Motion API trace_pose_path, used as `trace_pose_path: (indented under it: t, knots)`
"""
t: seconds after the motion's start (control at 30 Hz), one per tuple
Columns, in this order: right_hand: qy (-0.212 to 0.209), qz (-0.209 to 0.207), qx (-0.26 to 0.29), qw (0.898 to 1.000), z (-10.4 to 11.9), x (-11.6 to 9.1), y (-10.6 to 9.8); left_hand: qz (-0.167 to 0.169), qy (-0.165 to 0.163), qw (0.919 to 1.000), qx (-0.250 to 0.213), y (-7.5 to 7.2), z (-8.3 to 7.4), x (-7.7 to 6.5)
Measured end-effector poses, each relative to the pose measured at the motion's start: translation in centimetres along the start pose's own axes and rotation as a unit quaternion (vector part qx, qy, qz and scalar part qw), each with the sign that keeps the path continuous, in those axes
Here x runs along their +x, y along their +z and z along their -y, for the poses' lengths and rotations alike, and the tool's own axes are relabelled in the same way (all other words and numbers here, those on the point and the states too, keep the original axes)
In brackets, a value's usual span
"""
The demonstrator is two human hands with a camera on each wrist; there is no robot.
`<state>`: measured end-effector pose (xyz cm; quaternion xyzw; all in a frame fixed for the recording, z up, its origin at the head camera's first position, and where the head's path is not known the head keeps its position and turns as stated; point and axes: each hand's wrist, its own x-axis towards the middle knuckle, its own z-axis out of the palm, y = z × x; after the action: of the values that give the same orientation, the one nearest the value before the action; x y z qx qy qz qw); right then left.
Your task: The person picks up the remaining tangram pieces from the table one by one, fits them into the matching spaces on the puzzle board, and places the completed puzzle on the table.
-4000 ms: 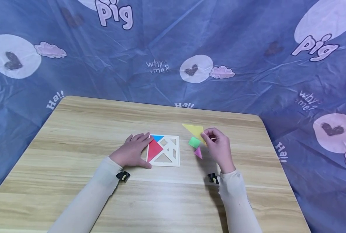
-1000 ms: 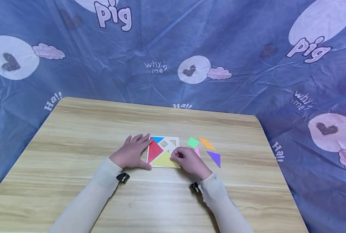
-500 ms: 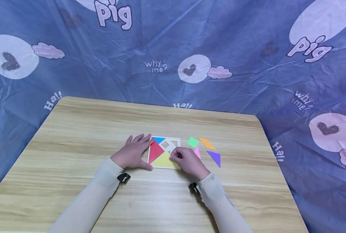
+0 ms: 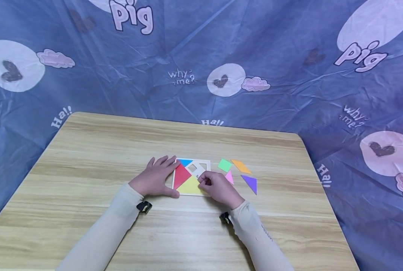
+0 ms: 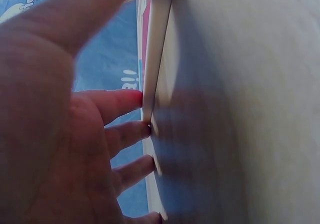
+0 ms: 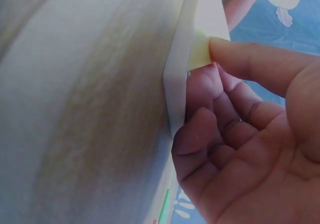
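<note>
In the head view my left hand [image 4: 155,177] lies spread along the left side of a white tangram tray [image 4: 209,165], fingers straight and thumb at its near left corner. The left wrist view shows those fingertips [image 5: 131,100] against the tray's edge. My right hand [image 4: 218,187] is over the tray's near right part and pinches a yellow triangle [image 4: 190,187] that lies over the near part of the tray. In the right wrist view the thumb presses on the yellow piece, the index finger behind it. A red triangle [image 4: 181,177] and a blue triangle [image 4: 184,162] sit in the tray.
Right of the tray, loose pieces lie on the wooden table [image 4: 127,233]: a green square [image 4: 224,165], an orange parallelogram [image 4: 241,166], a pink triangle [image 4: 230,177] and a purple triangle [image 4: 251,184]. A blue printed cloth [image 4: 154,94] hangs behind the table.
Over four seconds my right hand has carried the yellow triangle left from beside the loose pieces onto the tray. In the last second the tray has shifted slightly right; both hands have barely moved.
</note>
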<state>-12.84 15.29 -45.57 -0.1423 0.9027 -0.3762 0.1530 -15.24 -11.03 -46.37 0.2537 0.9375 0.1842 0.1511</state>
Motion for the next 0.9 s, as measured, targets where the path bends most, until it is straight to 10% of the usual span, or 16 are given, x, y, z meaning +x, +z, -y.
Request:
trace_pose_path:
  t: [0.9]
  knots:
    - [-0.024, 0.001, -0.031, 0.999, -0.16, 0.08, 0.07, -0.017, -0.008, 0.9998, 0.005, 0.15, -0.22, 0.17]
